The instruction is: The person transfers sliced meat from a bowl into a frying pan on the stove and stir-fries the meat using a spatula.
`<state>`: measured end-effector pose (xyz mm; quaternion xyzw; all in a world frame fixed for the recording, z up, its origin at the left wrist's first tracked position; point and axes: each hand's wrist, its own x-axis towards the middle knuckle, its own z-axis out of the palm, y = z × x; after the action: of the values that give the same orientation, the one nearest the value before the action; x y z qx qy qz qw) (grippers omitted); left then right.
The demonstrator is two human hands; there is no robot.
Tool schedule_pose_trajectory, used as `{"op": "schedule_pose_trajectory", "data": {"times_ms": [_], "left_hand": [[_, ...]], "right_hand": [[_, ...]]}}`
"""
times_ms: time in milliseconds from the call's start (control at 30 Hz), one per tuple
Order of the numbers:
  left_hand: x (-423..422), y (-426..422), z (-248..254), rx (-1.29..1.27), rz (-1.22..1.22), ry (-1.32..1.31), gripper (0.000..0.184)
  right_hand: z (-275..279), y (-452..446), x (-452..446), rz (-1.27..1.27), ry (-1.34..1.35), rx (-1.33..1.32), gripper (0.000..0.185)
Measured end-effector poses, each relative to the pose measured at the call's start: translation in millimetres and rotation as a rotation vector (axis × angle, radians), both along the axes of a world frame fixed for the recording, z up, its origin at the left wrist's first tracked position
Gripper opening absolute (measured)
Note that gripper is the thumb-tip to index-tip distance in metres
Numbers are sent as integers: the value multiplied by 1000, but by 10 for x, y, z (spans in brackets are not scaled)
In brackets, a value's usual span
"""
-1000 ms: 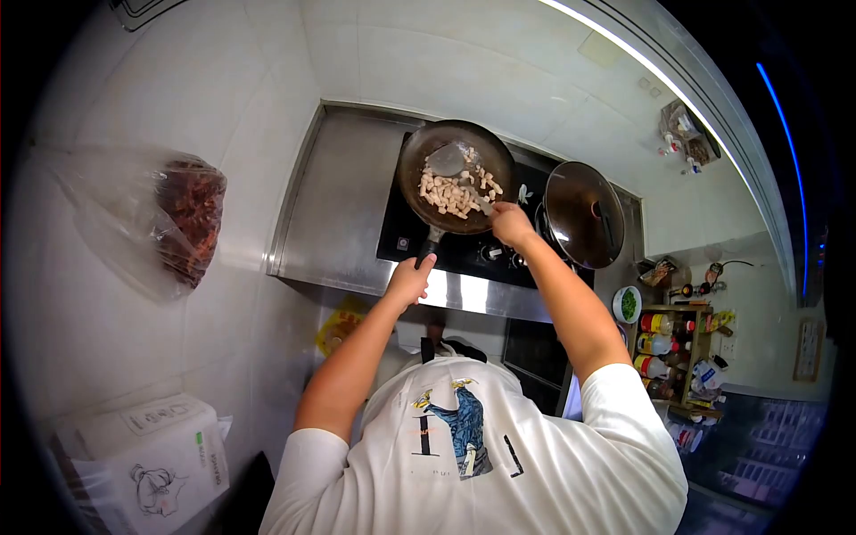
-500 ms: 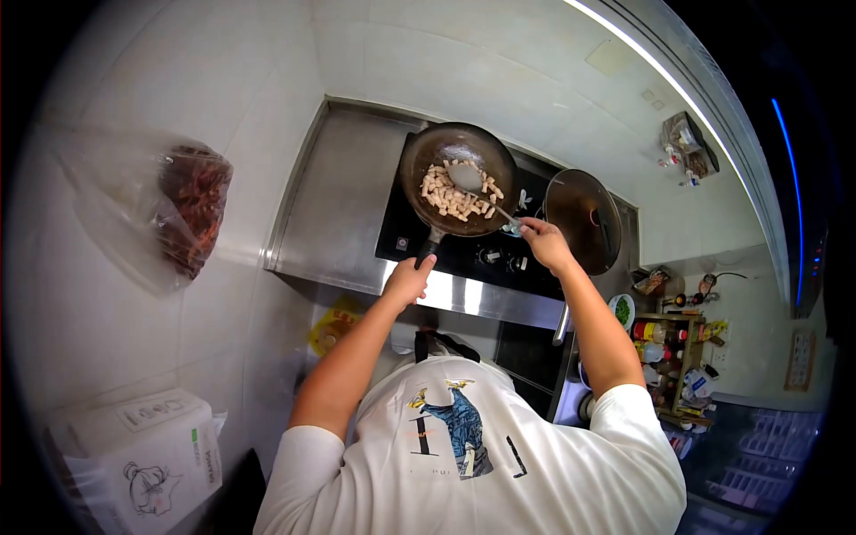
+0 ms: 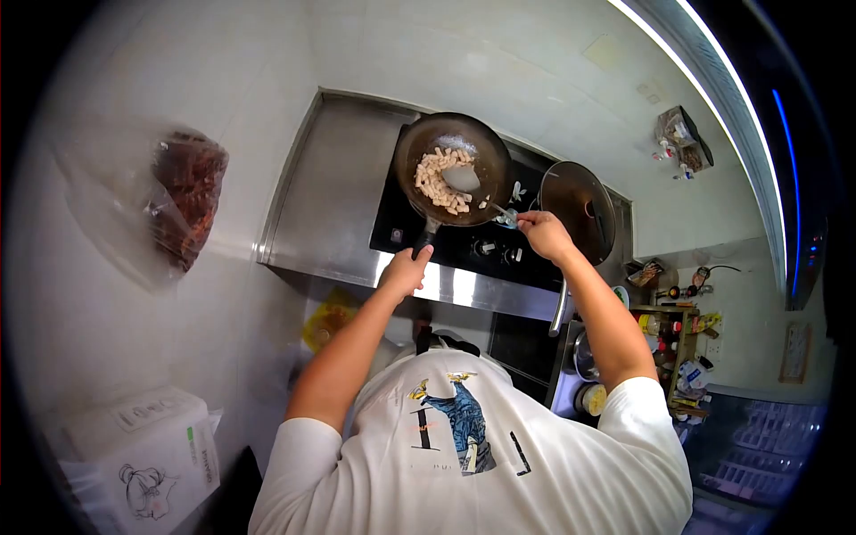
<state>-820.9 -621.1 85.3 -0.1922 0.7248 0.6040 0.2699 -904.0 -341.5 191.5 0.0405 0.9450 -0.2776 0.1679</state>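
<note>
A dark wok [image 3: 492,147] sits over the left part of a black gas stove [image 3: 464,254]. Pale cut pieces of meat [image 3: 434,181] lie bunched on the left side of its bottom. My left hand [image 3: 406,271] is closed around the wok's black handle [image 3: 426,237]. In my right hand [image 3: 545,234], the fingers grip the thin handle of a metal spatula [image 3: 461,178], whose broad head rests in the wok against the pieces. One or two bits lie apart at the wok's lower right, near the spatula's shaft.
A second dark pan [image 3: 562,192] stands on the right burner. Steel counter [image 3: 334,169] extends left of the stove. A bag of dark red food [image 3: 189,196] hangs on the left wall. Bottles [image 3: 655,325] crowd a rack at right, and the range hood [image 3: 758,134] overhangs there.
The spatula has swept within the wok, and the meat pieces, spread out before, now gather toward the left. My left hand keeps its hold on the handle. The view has shifted slightly.
</note>
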Motion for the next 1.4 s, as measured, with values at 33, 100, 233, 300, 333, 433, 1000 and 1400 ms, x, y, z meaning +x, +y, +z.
{"op": "schedule_pose_trajectory", "data": {"times_ms": [33,100,233,300,333,433,1000,1400], "left_hand": [[-5,-22,43,2,-26,8,54],[-25,-40,46,15,-48,4,53],[-13,-5,36,-91,-73,-45,50],[-7,57,-76,-89,-23,40,51],[-16,75,-186,-100,-26,65,52],[-31,6,-29,-63,-61,17,52],[-55,-82,-39,-78,-96,0,56],[-70,-100,-57,-66,-81,-27,75]], "right_hand": [[-50,31,8,32,-1,-5,27],[-260,-15,108,34,-119,56,27],[-418,-40,148,47,-125,107,29],[-362,-30,117,98,-126,123,30],[-171,-97,125,129,-111,145,30],[16,114,-95,156,-37,125,27],[1350,-180,-564,364,-67,713,25],[1150,-161,-597,334,100,598,25]]}}
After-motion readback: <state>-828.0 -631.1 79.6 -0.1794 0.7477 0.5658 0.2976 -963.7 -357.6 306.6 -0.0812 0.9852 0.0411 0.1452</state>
